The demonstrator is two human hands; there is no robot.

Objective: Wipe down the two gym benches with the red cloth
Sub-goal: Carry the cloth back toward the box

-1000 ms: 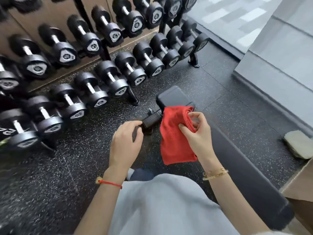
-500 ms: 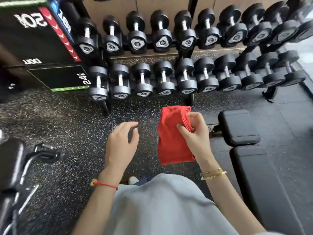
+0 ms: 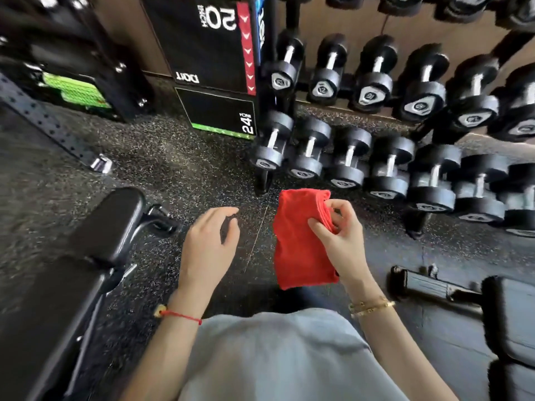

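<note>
1. Two benches in my view: left bench (image 3: 95, 235) lower left, black pad angled up toward the rack; right bench (image 3: 509, 322) at the lower right edge, pad partly cut off by the frame, its black foot bar sticking out to the left.
2. Right hand (image 3: 341, 241) holds the red cloth (image 3: 298, 244): thumb and fingers pinch its folded upper right edge, the rest hangs down in front of the palm.
3. Cloth is in the air over the floor (image 3: 173, 169), between the two benches, touching neither.
4. Left hand (image 3: 208, 244) is empty, fingers loosely curled and half open, hovering palm-down just left of the cloth, not touching it.
5. Left wrist has a red string bracelet (image 3: 181, 315); right wrist has gold bangles (image 3: 372, 305).
6. Dumbbell rack (image 3: 376, 157) runs across the upper right, two rows of black dumbbells, lower row just beyond the cloth.
7. Black plyo box (image 3: 208, 47) stands left of the rack, marked "50" and "24", print upside down from my angle.
8. Grey garment (image 3: 275, 357) fills the bottom centre, between my forearms.
9. Floor is black speckled rubber. Edges of the view are motion-blurred, so I can't read the dumbbell labels.
</note>
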